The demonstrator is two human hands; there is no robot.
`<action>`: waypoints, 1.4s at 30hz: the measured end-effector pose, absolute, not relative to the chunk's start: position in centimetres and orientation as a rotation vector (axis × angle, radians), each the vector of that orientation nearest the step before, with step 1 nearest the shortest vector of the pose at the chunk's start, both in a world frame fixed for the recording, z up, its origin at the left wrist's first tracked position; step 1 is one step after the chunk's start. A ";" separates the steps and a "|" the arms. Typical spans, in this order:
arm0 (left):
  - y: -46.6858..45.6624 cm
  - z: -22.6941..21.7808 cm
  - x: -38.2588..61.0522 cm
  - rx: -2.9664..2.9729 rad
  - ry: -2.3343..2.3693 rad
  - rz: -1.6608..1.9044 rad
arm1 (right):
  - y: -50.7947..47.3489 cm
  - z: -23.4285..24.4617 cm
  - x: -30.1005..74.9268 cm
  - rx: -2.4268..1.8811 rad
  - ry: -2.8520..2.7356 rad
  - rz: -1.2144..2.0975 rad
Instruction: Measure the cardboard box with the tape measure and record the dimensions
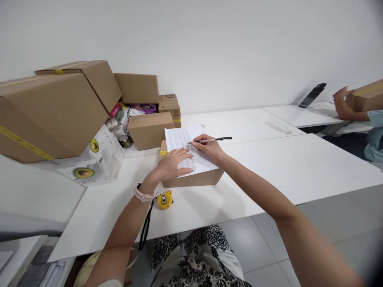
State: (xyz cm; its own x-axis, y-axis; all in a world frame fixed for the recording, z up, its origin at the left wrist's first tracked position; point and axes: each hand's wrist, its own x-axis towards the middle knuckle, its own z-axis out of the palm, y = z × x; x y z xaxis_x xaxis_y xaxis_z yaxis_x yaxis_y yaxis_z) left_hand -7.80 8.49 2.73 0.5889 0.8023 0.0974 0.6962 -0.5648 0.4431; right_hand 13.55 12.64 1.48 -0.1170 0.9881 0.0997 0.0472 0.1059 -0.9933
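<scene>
Pen in the right hand, printed sheet on a carton, text too small to read

From my end of the feed I can't read the print on the sheet (206, 160), and my left hand (173, 162) covers some of it anyway. Most of the carton (191, 181) underneath is hidden too. The biggest carton (50, 115) on the left runs out of frame, and at the far right another person's hand (341, 97) is on a half-cropped box (369, 93). The clutter between the cartons is a jumble to me.

Count so far: one pen (224, 138), one yellow tape measure (164, 200), five brown cartons piled at the left, two avocado pictures on the white packaging (101, 161) below.

The pen is pinched between thumb and fingers of my right hand (208, 148), its tip at the sheet just past my left fingertips; can't tell if it's touching. My left hand lies flat on the paper, fingers spread. Tape measure sits on the tabletop (269, 159), near my left wrist.
</scene>
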 end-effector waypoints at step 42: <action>8.0 1.3 -7.2 2.365 1.259 0.666 | 11.1 2.6 13.0 -1.405 -1.677 0.672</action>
State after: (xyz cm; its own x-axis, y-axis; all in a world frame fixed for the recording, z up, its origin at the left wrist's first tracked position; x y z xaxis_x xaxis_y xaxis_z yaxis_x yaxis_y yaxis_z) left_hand -7.17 7.96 1.31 0.4866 0.8431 0.2290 0.6638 -0.5272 0.5306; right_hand 13.04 11.08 2.63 -0.0327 0.9669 0.2530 0.5244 0.2321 -0.8193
